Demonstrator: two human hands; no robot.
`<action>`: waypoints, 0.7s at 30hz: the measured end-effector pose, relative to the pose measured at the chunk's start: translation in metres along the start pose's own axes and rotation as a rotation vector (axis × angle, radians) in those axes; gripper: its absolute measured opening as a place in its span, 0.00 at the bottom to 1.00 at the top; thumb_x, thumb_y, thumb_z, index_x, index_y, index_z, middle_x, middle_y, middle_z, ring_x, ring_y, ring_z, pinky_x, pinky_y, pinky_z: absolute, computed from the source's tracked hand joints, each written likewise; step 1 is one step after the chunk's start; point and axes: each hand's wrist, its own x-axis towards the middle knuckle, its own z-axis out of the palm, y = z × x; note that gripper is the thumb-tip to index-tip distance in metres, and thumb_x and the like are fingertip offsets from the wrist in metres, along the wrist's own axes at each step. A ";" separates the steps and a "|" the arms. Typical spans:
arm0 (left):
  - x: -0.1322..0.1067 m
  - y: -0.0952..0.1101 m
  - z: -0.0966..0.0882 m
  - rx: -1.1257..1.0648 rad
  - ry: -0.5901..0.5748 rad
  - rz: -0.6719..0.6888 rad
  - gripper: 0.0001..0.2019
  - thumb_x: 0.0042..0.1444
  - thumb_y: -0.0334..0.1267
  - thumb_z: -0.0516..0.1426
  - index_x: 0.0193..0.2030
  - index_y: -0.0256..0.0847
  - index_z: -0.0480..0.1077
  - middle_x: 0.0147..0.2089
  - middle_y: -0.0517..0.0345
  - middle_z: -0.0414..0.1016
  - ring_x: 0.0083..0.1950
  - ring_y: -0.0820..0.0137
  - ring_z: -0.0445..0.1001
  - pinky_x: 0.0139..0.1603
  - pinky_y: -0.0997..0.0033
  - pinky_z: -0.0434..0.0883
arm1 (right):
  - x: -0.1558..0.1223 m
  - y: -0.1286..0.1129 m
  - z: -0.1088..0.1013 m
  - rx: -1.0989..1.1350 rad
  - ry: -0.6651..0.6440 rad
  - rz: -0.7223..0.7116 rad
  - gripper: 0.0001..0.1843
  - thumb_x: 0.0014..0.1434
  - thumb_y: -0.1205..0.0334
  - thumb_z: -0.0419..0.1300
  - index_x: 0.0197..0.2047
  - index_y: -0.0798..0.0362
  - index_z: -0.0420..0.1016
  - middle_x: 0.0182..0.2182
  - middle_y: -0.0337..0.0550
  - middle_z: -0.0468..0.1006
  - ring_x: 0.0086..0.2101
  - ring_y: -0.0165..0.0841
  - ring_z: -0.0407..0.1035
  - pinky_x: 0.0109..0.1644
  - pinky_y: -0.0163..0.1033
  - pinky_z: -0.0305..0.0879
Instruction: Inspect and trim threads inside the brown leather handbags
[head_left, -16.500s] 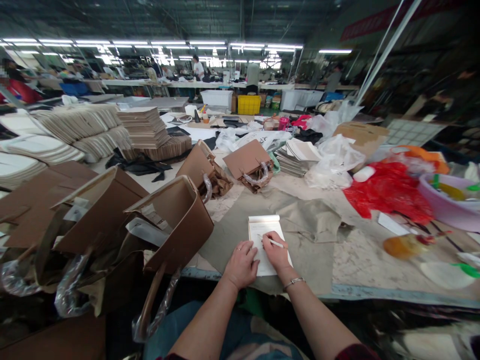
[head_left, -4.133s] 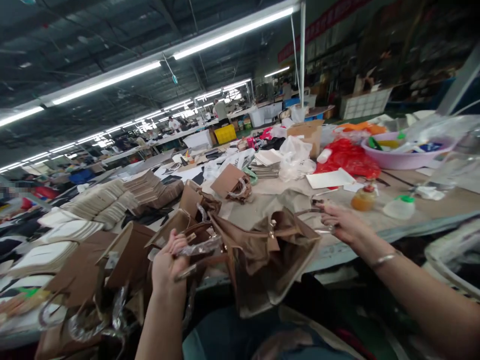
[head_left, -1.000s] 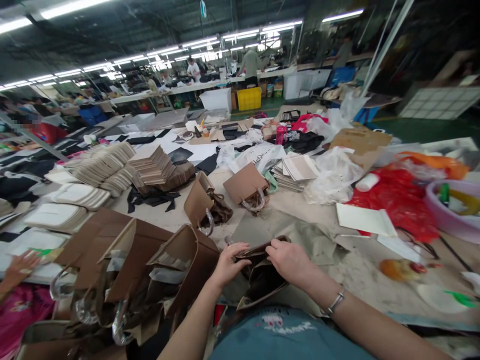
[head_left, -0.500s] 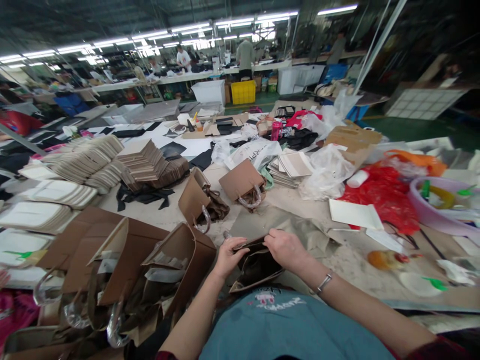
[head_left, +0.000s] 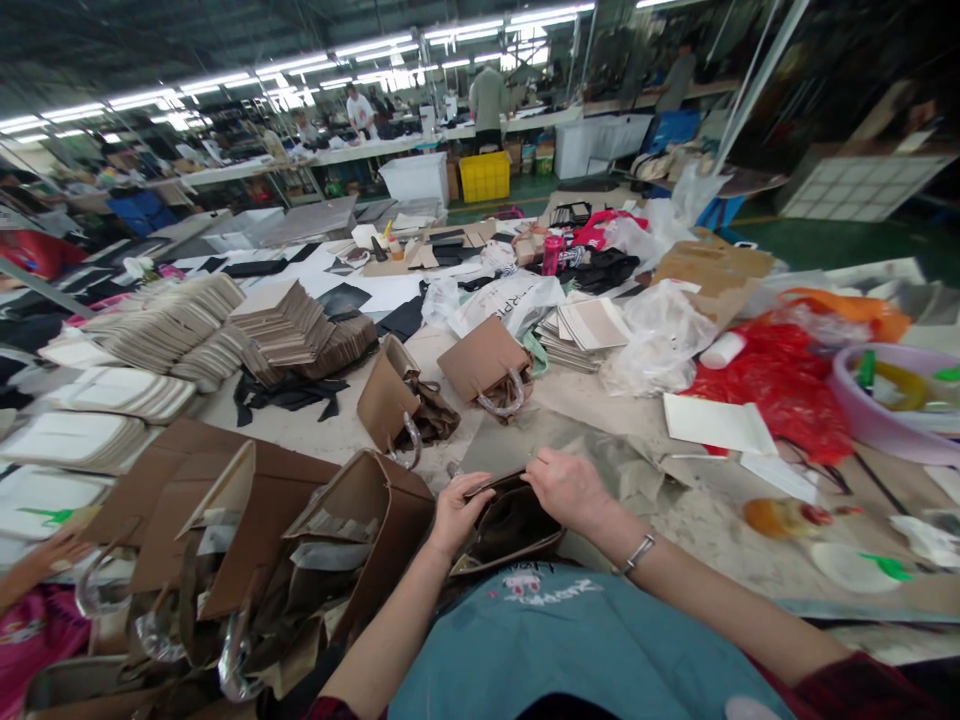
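Observation:
An unfinished brown handbag stands against my apron with its dark mouth facing up. My left hand pinches the left part of its far rim between thumb and fingers. On the same rim, further right, my right hand is closed with the fingertips pressed together. Both hands hide parts of the edge, and the bag's lower body is out of sight behind the apron. Just beyond lie two small brown handbags, one upright and one leaning, with plastic-wrapped handles.
Several larger brown bags crowd the left side. Behind them are stacks of pale panels and brown boards. To the right lie a red plastic bag, a lilac basin and an orange bottle. Another person's hand reaches in at left.
My right hand has shifted slightly left along the rim, and the bag's mouth shows a little wider. A co-worker's arm has come further into view at the left edge.

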 end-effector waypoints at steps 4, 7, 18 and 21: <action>-0.001 -0.001 0.001 0.000 0.008 0.000 0.11 0.53 0.41 0.58 0.40 0.40 0.76 0.42 0.52 0.78 0.47 0.65 0.74 0.54 0.61 0.70 | 0.001 0.001 -0.001 0.013 0.005 0.003 0.14 0.65 0.61 0.50 0.31 0.54 0.72 0.31 0.43 0.71 0.33 0.32 0.65 0.33 0.35 0.53; -0.002 -0.001 0.002 -0.001 0.012 0.011 0.11 0.54 0.41 0.58 0.40 0.40 0.76 0.43 0.53 0.77 0.47 0.65 0.74 0.55 0.62 0.69 | 0.002 0.001 0.000 0.020 0.027 0.004 0.14 0.65 0.61 0.50 0.31 0.54 0.72 0.31 0.43 0.71 0.33 0.32 0.65 0.33 0.35 0.53; 0.000 -0.003 0.004 -0.012 0.002 0.017 0.11 0.56 0.42 0.56 0.40 0.40 0.76 0.43 0.52 0.77 0.47 0.65 0.74 0.53 0.61 0.70 | 0.002 0.000 0.002 0.009 0.033 0.019 0.13 0.63 0.61 0.53 0.30 0.54 0.73 0.30 0.43 0.71 0.32 0.32 0.66 0.33 0.36 0.54; 0.000 -0.002 0.003 -0.006 -0.019 -0.014 0.12 0.56 0.42 0.56 0.42 0.40 0.75 0.44 0.52 0.77 0.47 0.65 0.74 0.53 0.62 0.70 | 0.003 0.000 0.002 0.000 0.046 0.030 0.12 0.63 0.60 0.53 0.30 0.53 0.72 0.30 0.42 0.71 0.32 0.32 0.66 0.33 0.36 0.54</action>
